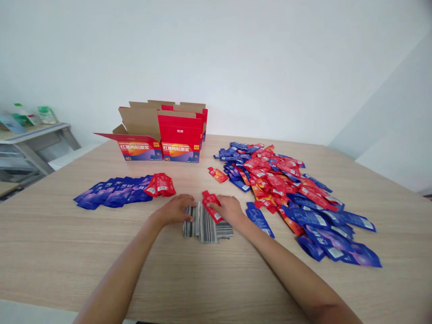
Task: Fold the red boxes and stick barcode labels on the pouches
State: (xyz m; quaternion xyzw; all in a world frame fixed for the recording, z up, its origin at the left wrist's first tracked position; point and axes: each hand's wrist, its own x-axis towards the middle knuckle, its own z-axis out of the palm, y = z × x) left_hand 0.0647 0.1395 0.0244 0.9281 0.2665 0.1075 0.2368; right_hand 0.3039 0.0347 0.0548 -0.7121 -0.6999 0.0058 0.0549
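Observation:
A grey striped cloth [207, 228] lies folded on the table in front of me. My left hand [176, 209] is closed on its left edge, thumb and fingers curled over the fabric. In my right hand [230, 209] is a red sachet [212, 203], pinched by the thumb and fingers and tilted just over the cloth. Part of that sachet is hidden behind the thumb. A single blue sachet [259, 219] rests just right of my right hand. Left of my left hand, a small stack of red sachets [161, 185] overlaps a fanned row of blue sachets [116, 192].
A large loose pile of red and blue sachets [276, 180] spreads over the right side. One red sachet [218, 174] lies apart from it. Open red cartons [180, 135] stand at the back left. Beyond the wooden table [189, 279], a side shelf [37, 131] holds bottles.

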